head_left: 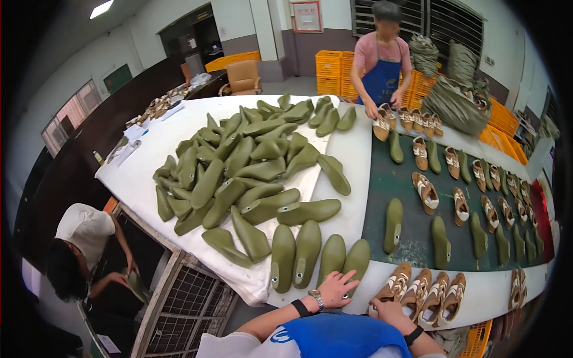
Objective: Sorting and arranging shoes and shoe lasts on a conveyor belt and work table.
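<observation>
My left hand (pixel 335 289), with a watch and black band at the wrist, lies with fingers spread over the lower ends of two green shoe lasts, one (pixel 332 256) beside the other (pixel 357 262). Beside them another pair of lasts (pixel 283 256) lies on the white table edge. My right hand (pixel 388 311) is closed at the near end of a brown sneaker (pixel 395 282) with white stripes. That sneaker is the leftmost in a row; more brown sneakers (pixel 433 298) lie to its right. My fingertips there are partly hidden.
A large heap of green lasts (pixel 239 152) covers the white table. On the green belt (pixel 412 238), sneakers and lasts stand in rows. Across it, a person in a blue apron (pixel 382 80) handles sneakers. Another person (pixel 86 238) bends at the lower left beside a metal cage (pixel 185 304).
</observation>
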Motion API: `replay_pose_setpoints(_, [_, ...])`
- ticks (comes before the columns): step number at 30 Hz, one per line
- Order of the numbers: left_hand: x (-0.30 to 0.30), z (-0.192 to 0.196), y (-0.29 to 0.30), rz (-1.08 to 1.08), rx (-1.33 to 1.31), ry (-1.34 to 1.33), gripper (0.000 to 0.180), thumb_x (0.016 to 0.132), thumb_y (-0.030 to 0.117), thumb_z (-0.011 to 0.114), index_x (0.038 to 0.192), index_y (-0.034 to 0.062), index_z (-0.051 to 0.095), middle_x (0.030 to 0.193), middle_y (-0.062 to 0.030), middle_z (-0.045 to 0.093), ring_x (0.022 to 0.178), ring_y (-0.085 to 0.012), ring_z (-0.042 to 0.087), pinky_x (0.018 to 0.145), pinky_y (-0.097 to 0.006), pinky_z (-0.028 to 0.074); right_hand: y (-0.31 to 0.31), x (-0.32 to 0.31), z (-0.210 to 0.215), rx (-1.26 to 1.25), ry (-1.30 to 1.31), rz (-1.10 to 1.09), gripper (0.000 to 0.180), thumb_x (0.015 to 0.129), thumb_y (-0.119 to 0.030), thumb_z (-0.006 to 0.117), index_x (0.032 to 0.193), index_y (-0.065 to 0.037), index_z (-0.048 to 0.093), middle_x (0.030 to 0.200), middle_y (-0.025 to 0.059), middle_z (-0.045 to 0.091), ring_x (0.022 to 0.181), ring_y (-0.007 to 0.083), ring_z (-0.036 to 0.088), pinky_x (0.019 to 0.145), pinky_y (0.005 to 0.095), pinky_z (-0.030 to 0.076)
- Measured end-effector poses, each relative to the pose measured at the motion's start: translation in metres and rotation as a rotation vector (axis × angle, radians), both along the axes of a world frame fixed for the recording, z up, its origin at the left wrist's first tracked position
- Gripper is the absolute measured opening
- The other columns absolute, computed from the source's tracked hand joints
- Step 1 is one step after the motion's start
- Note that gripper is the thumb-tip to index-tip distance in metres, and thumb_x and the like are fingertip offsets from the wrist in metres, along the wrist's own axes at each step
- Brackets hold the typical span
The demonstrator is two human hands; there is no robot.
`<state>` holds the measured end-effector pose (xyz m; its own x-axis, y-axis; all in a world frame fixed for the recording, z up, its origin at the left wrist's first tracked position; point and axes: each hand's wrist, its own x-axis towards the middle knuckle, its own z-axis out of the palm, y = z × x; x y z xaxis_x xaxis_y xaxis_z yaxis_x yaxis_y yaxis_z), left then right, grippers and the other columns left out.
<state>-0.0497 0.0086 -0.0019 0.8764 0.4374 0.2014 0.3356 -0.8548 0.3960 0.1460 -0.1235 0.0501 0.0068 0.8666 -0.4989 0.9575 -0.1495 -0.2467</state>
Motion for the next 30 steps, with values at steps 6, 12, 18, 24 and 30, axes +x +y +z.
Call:
replay_pose_setpoints(6, [0.001, 0.0, 0.002, -0.005, 0.011, 0.026, 0.056, 0.072, 0.034, 0.065, 0.122, 0.0155, 0.048, 0.135, -0.0159, 0.037, 0.1, -0.0276, 0.053, 0.094, -0.041, 0.035, 0.001, 0.018, -0.003, 0.264, 0.161, 0.153, 0.032, 0.076, -0.023, 0.06, 0.108, -0.018, 0.058, 0.089, 0.017, 0.064, 0.078, 0.0334, 0.062, 0.069, 0.0413, 0.049])
replay_pose_setpoints(12, [0.011, 0.016, 0.024, 0.104, -0.547, -0.07, 0.055, 0.084, 0.04, 0.057, 0.127, 0.0077, 0.044, 0.137, -0.0163, 0.036, 0.111, -0.0308, 0.05, 0.097, -0.041, 0.034, 0.021, 0.015, 0.095, 0.362, 0.803, -0.191, 0.028, 0.077, -0.013, 0.067, 0.104, -0.009, 0.059, 0.088, 0.0081, 0.063, 0.074, 0.0196, 0.062, 0.066, 0.0284, 0.048])
replay_pose_setpoints(18, [-0.012, 0.064, 0.048, -0.175, -1.904, -0.669, 0.076, 0.084, 0.059, 0.047, 0.138, 0.0096, 0.027, 0.138, -0.0068, 0.037, 0.125, -0.0187, 0.038, 0.104, -0.038, 0.031, 0.039, -0.01, 0.12, 0.372, 0.792, 0.466, 0.026, 0.081, -0.011, 0.062, 0.106, -0.012, 0.057, 0.09, 0.0073, 0.063, 0.083, 0.0262, 0.061, 0.073, 0.0341, 0.048])
replay_pose_setpoints(24, [-0.01, 0.085, 0.047, 0.21, -1.858, -0.779, 0.046, 0.091, 0.03, 0.052, 0.125, 0.0011, 0.044, 0.12, -0.0091, 0.054, 0.107, -0.0197, 0.054, 0.094, -0.036, 0.043, 0.05, -0.01, 0.111, 0.416, 0.77, 0.578, 0.03, 0.077, -0.013, 0.064, 0.106, -0.012, 0.057, 0.086, 0.008, 0.062, 0.079, 0.0284, 0.059, 0.074, 0.0382, 0.045])
replay_pose_setpoints(30, [-0.005, 0.089, 0.063, 0.457, -1.571, -1.076, 0.034, 0.092, 0.02, 0.05, 0.12, 0.0009, 0.047, 0.11, -0.0097, 0.059, 0.097, -0.0204, 0.06, 0.084, -0.035, 0.05, 0.064, -0.005, 0.124, 0.893, 0.526, 0.351, 0.035, 0.071, -0.021, 0.072, 0.103, -0.011, 0.061, 0.093, 0.0091, 0.058, 0.074, 0.0262, 0.056, 0.072, 0.0351, 0.045])
